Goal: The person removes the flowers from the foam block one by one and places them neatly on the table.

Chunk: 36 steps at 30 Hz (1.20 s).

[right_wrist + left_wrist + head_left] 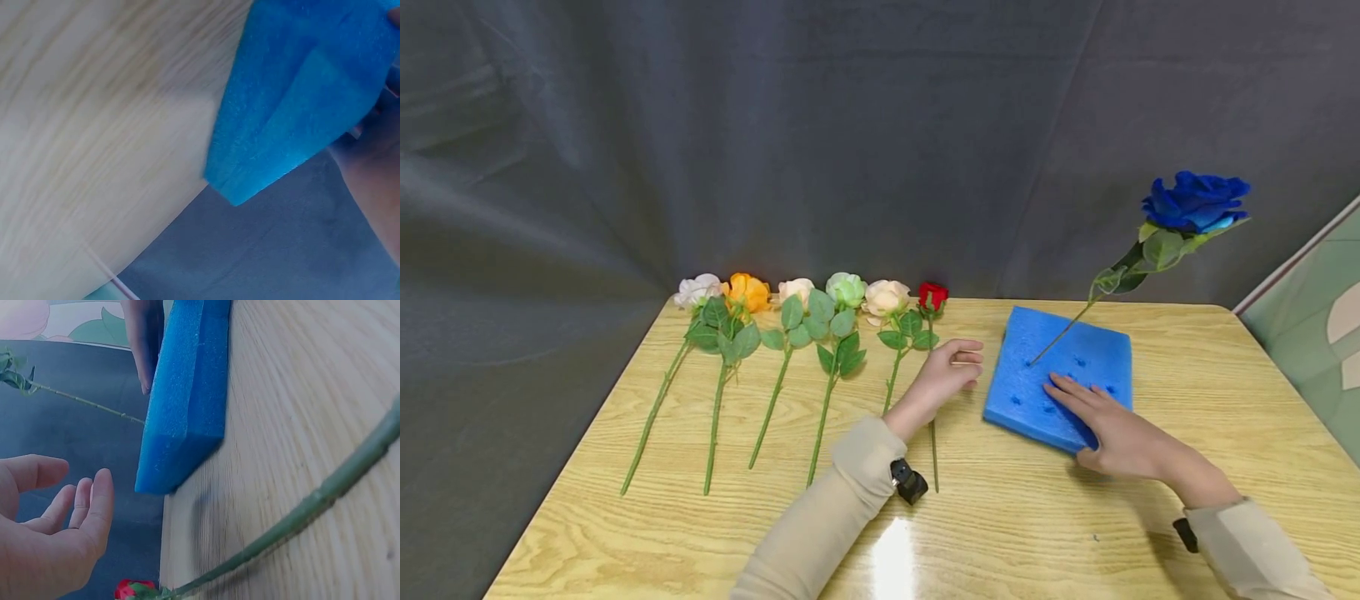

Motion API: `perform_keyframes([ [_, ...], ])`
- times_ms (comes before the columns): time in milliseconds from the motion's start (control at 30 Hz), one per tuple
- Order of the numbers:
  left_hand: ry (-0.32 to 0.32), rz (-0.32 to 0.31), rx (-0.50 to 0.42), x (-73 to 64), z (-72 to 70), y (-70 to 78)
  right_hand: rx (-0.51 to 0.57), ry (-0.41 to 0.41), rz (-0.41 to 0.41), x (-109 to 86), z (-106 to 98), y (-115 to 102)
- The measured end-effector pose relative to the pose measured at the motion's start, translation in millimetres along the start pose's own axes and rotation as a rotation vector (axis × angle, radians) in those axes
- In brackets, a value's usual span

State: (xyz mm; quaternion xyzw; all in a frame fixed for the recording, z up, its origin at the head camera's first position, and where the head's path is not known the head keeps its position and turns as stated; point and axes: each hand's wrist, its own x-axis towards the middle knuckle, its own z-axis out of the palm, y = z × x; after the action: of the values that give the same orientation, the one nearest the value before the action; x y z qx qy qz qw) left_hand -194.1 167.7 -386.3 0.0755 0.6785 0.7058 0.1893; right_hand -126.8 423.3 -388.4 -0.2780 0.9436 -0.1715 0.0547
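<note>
A blue foam block with several small holes lies on the table. One blue rose stands in it, its stem leaning to the right. My right hand rests on the block's front right part, fingers stretched over the top and thumb by the front edge; the right wrist view shows the block's side beside that hand. Left of the block my left hand hovers, fingers loosely bent, holding nothing. Beneath it lies a red rose, its stem crossing the left wrist view.
Left of the red rose lie several more roses in a row: white, orange, pale pink, green and peach. Their stems point toward the table's front. A dark curtain hangs behind the wooden table.
</note>
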Motion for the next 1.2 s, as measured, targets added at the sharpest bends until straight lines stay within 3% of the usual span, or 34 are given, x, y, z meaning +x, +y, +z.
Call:
perform_keyframes([
  [367, -0.029, 0.01, 0.012, -0.9, 9.5, -2.3, -0.056, 0.067, -0.099, -4.8, -4.1, 18.5],
  [633, -0.033, 0.02, 0.011, 1.1, 10.9, -3.6, -0.011, 0.04, 0.089, 2.2, 0.0, 1.9],
  [867, -0.025, 0.043, -0.027, 6.0, 15.7, -5.4, -0.055, 0.005, 0.369, 22.0, 10.8, -27.4],
  [1033, -0.031, 0.082, -0.022, 11.1, 19.1, -9.0, -0.076, 0.0, 0.466, 31.3, 16.7, -38.8],
  [1200, -0.028, 0.105, -0.002, 14.5, 21.5, -12.6, -0.062, -0.017, 0.503, 34.8, 17.7, -42.9],
])
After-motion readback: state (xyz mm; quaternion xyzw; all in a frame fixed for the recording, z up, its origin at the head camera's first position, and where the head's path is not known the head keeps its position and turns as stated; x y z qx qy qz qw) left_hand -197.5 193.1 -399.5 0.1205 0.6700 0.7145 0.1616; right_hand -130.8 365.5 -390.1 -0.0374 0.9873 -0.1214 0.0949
